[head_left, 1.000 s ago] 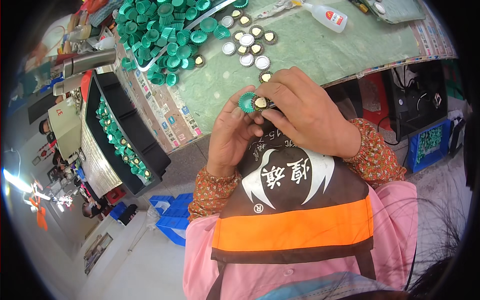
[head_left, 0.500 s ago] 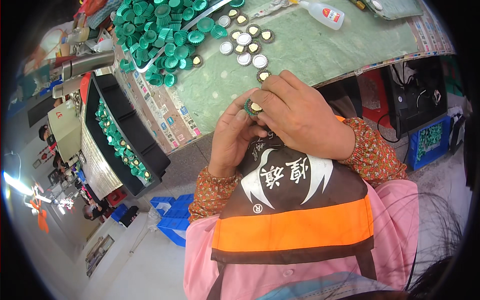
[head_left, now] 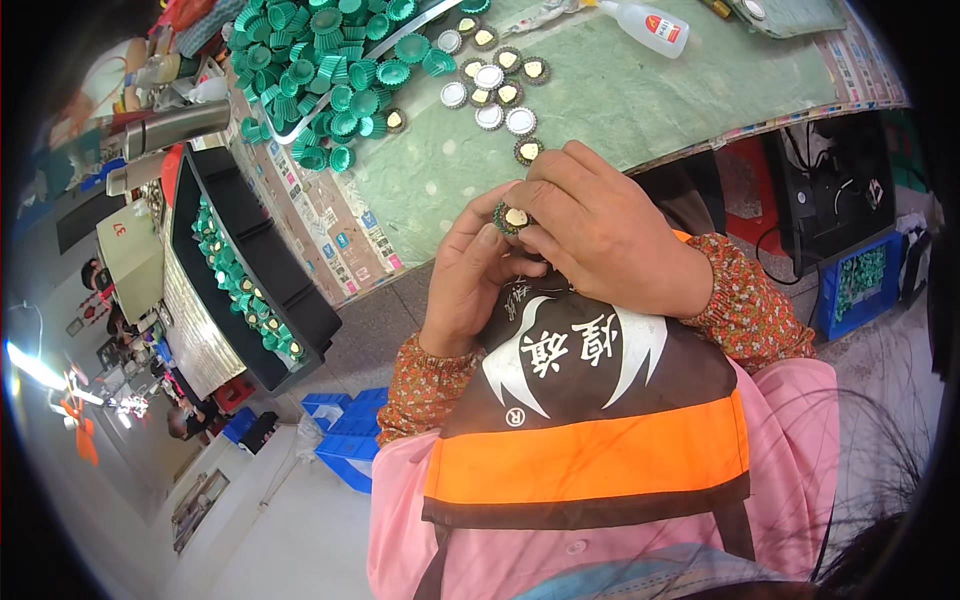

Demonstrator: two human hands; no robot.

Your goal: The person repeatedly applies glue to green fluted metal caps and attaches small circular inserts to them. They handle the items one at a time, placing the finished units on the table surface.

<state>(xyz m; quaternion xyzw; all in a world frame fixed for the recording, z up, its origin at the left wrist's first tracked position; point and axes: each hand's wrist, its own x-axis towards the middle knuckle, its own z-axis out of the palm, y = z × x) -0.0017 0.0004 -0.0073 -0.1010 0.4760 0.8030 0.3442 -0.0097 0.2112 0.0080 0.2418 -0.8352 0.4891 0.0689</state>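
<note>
Between the fingertips of both hands is a small green fluted cup (head_left: pixel 511 218) with a cream-coloured centre facing up. My left hand (head_left: pixel 462 275) pinches it from the left side. My right hand (head_left: pixel 615 235) closes on it from the right, with thumb and forefinger at its edge. Both hands are over my lap, in front of the table edge. Just beyond the right fingers lies a dark round fluted piece (head_left: pixel 529 150) with a cream centre. Several similar dark pieces and white discs (head_left: pixel 520 121) lie farther back on the table.
A heap of green fluted cups (head_left: pixel 325 75) covers the back left of the green table (head_left: pixel 720 85). A white squeeze bottle (head_left: pixel 648 28) lies at the back. At the left is a black bin (head_left: pixel 305 335) of filled green cups. Blue crates (head_left: pixel 352 425) stand on the floor.
The held cup has shifted slightly to the right and its cream centre shows a little more. Both hands keep their pinch, with only small finger movement.
</note>
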